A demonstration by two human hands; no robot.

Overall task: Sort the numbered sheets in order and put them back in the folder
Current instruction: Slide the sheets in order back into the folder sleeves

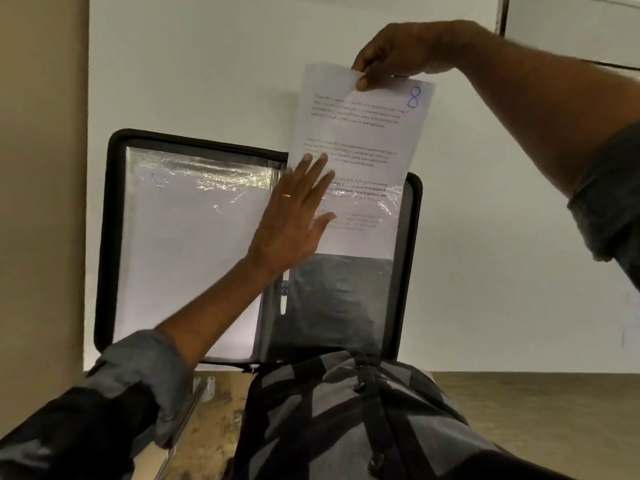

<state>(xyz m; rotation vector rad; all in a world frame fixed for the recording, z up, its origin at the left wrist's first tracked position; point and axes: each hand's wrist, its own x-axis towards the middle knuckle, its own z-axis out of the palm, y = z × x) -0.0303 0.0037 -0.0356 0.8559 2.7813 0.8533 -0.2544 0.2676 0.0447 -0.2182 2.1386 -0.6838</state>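
Checked shirt point(346, 420): nearest the camera, along the bottom edge.
Folder point(104, 237): a black zip folder lying open on the white desk point(502, 237), its spine running away from the person.
Sheet 8 point(360, 140): portrait, with its long axis parallel to the spine. Its lower part is inside the right clear pocket point(339, 299), and its top, marked with the blue 8, sticks out past the far rim.
Right hand point(391, 53): its fingers point(362, 83) pinch the sheet's top edge, straight beyond the pocket mouth along the sheet's length.
Left hand point(294, 220): flat and gripping nothing, its straight fingers point(313, 171) press the pocket front at the sheet's left margin, beside the spine.
Pocket depth: a dark bare stretch lies between the sheet's bottom edge and the person.
Likely next move: slide the sheet lengthwise toward the person, the right hand pushing while the left steadies.
Left pocket point(187, 244): already holds paper, but its number is too faint to read.
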